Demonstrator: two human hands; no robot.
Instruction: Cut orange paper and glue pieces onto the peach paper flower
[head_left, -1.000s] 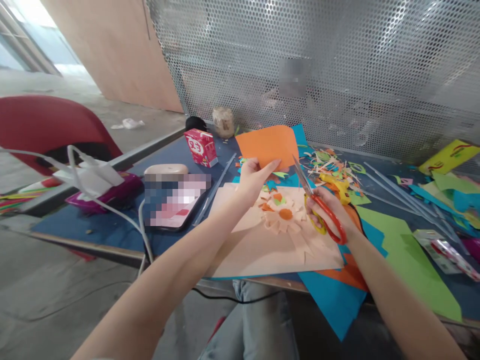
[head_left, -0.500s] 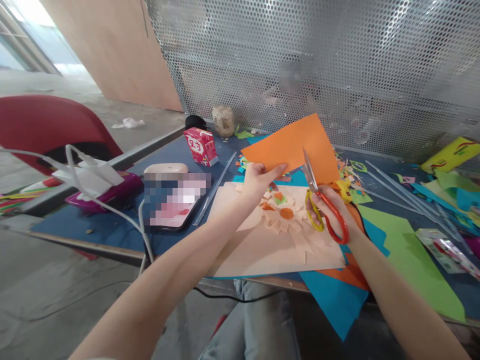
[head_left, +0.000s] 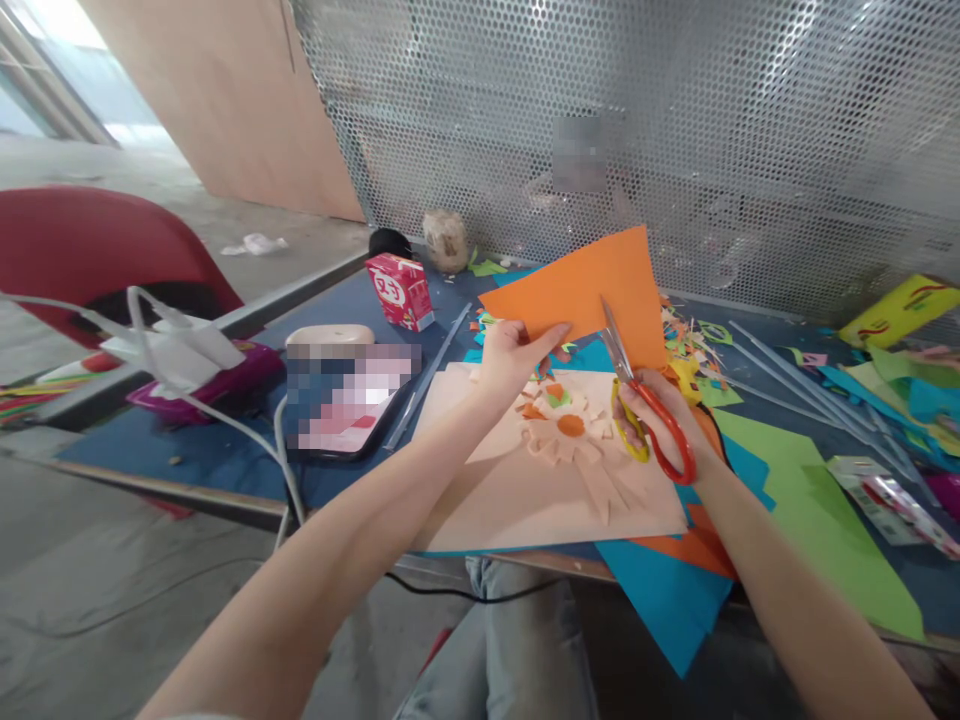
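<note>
Head view: the left hand (head_left: 514, 355) pinches the lower left edge of an orange sheet (head_left: 581, 285) between thumb and fingers, its grip closed on the paper and holding it tilted up above the surface (head_left: 225, 455). The right hand (head_left: 664, 425) has its fingers through the red and yellow handles of the scissors (head_left: 637, 395), grip closed around them. The blades point up and away and are slightly parted, and they meet the lower edge of the orange sheet just right of the left thumb.

Beneath both hands lies a peach sheet (head_left: 525, 500), carrying a paper flower (head_left: 568, 432) with fringed peach petals and an orange centre. Blue paper (head_left: 667, 600) and green paper (head_left: 821, 515) stick out from under it at the right, over the near edge. A heap of coloured scraps (head_left: 694, 350) lies just behind the right hand. To the left stand a red carton (head_left: 400, 292) and a white charger (head_left: 176, 350) with its cable. A perforated metal panel (head_left: 712, 130) closes off the back of the surface.
</note>
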